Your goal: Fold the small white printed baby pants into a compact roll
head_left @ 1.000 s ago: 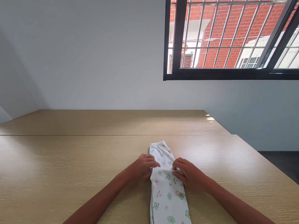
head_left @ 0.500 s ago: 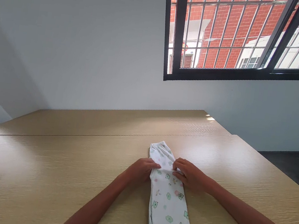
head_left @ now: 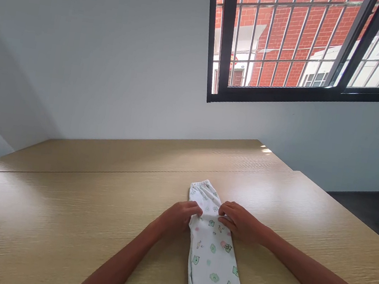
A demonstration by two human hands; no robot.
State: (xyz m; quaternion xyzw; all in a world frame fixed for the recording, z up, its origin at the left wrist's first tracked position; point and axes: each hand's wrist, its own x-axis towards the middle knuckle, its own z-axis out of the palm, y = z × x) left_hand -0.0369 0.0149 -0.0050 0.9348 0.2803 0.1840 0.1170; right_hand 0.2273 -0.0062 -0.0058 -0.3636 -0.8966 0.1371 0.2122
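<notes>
Your left hand (head_left: 178,218) and right hand (head_left: 240,222) pinch the trousers (head_left: 211,251) with closed fingers at the desk's (head_left: 59,217) near edge; the overhanging legs could drag them off.

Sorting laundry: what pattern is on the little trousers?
White trousers with small green and pink prints, head view.
</notes>
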